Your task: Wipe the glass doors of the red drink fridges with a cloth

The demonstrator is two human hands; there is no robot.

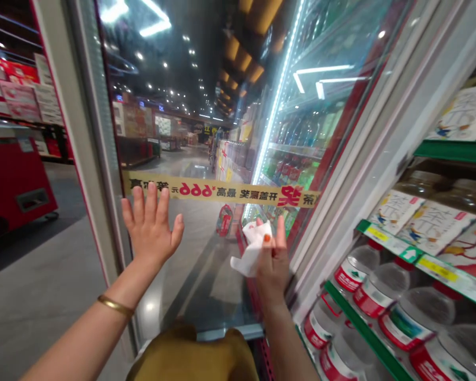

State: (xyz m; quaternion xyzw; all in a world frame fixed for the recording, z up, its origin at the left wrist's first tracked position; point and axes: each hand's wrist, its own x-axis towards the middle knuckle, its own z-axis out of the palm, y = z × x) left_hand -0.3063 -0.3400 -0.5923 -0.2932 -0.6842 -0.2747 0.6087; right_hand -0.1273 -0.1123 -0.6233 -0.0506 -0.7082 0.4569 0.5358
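Note:
My left hand lies flat against the glass door, fingers spread, just over the lower edge of a yellow printed strip. A gold bangle circles that wrist. On the right side of the same pane, my right hand holds a crumpled white tissue between thumb and fingers. One finger of it points up toward the strip, whose writing reads mirrored. Whether the tissue touches the glass, I cannot tell.
To the right, fridge shelves with green edges carry large water bottles and printed cartons. The pale door frame stands at left. Beyond it are a red wheeled cabinet and stacked boxes. Lights reflect in the glass.

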